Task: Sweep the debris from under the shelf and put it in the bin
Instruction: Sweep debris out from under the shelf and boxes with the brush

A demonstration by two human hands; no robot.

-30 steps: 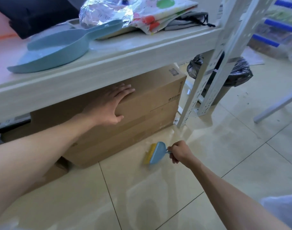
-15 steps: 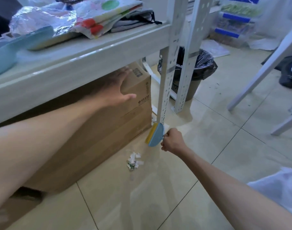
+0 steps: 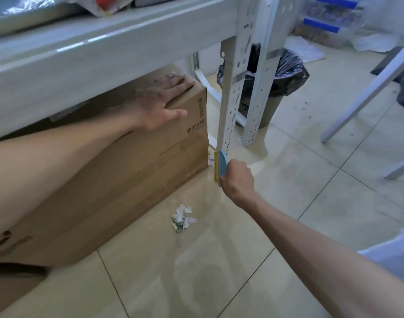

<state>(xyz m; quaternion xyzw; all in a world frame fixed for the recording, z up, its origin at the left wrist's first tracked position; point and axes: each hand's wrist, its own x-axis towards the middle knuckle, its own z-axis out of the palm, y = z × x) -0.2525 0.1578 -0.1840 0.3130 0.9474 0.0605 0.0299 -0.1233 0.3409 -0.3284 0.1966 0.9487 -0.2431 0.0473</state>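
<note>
A small heap of torn white paper debris (image 3: 182, 218) lies on the tiled floor in front of the cardboard box (image 3: 127, 180) under the white shelf (image 3: 104, 53). My right hand (image 3: 237, 180) is shut on a blue hand brush (image 3: 220, 167) with yellow bristles, held upright at the box's right corner beside the shelf post (image 3: 228, 99). A few more white scraps (image 3: 210, 159) show at that corner. My left hand (image 3: 159, 104) lies flat on the box's top right corner, fingers spread. The bin (image 3: 265, 88), lined with a black bag, stands behind the post.
A second perforated shelf post (image 3: 258, 88) stands in front of the bin. White chair legs (image 3: 366, 92) slant across the floor at the right. Clear boxes with blue lids (image 3: 329, 19) and loose papers (image 3: 304, 48) sit at the back right. Bags and foil lie on the shelf top.
My right hand carried the brush from the floor in front of the box to its right corner by the post. A paper heap now lies where it swept. My left hand slid to the box's corner.
</note>
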